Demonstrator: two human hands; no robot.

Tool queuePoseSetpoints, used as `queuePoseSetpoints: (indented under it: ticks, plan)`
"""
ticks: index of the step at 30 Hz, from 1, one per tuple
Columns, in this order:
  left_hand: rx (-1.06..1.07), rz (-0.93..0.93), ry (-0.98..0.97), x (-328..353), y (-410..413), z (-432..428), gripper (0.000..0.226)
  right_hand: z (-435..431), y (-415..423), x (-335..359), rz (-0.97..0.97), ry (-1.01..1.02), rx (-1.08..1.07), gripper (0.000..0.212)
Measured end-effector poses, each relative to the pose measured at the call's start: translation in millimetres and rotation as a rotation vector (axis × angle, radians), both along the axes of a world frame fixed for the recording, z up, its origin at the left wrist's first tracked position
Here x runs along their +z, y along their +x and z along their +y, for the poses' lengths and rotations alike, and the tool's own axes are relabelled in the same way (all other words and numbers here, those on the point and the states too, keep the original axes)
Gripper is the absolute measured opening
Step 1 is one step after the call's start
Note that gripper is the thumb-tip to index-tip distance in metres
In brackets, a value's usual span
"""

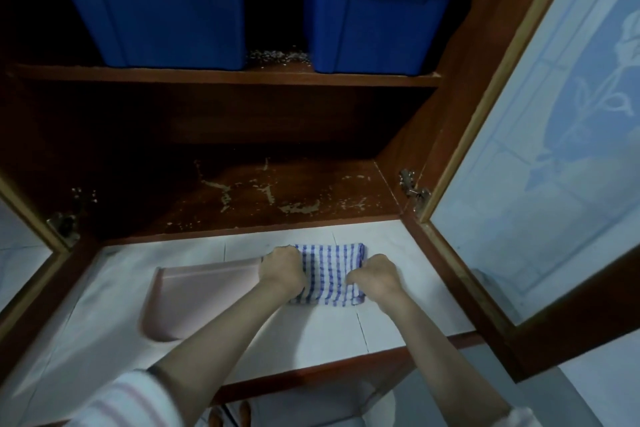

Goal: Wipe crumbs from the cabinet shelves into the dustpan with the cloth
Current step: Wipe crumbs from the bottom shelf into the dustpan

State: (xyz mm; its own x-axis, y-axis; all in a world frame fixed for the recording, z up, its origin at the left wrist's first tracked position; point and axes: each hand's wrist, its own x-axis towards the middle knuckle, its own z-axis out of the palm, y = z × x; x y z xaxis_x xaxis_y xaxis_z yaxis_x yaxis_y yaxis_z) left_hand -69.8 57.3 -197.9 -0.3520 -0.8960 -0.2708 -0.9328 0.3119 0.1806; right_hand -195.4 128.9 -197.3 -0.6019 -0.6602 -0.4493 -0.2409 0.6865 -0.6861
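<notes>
Two hands hold the cloth. The left hand grips its left edge and the right hand its right edge, with the fingers curled onto the fabric and their tips hidden. Folded nearly square with no clear long axis, the cloth lies flat on the white bench between both sets of fingers. The dustpan rests on the bench just left of the left fingers, so that hand is nearer to it. Crumbs lie beyond the fingers on the lower shelf, apart from the cloth. More crumbs sit higher, on the upper shelf between two blue bins. Judgement: the cloth must travel forward onto the shelf before it can sweep crumbs back toward the dustpan.
</notes>
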Motion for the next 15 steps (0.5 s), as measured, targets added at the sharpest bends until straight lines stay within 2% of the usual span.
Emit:
queuePoseSetpoints:
  ticks: [4, 8, 11, 13, 15]
  plan:
    - [0.14, 0.2, 0.138, 7.1, 6.9, -7.2, 0.017, 4.6, -1.9, 7.5, -0.19, -0.18, -0.039, 0.005]
    - [0.291, 0.527, 0.402, 18.9, 29.2, -23.3, 0.017, 7.4, -5.9, 23.1, -0.39, -0.29, -0.052, 0.016]
    - [0.372, 0.737, 0.587, 26.7, 53.2, -27.3, 0.01, 4.2, 1.7, 28.6, -0.479, -0.359, -0.05, 0.017]
    - [0.377, 0.835, 0.562, 27.6, 69.4, -26.3, 0.011, -0.7, 14.5, 31.0, -0.502, -0.373, -0.052, 0.009]
    - [0.381, 0.903, 0.485, 30.5, 85.5, -22.3, 0.006, -7.4, 30.3, 30.9, -0.518, -0.374, -0.067, 0.011]
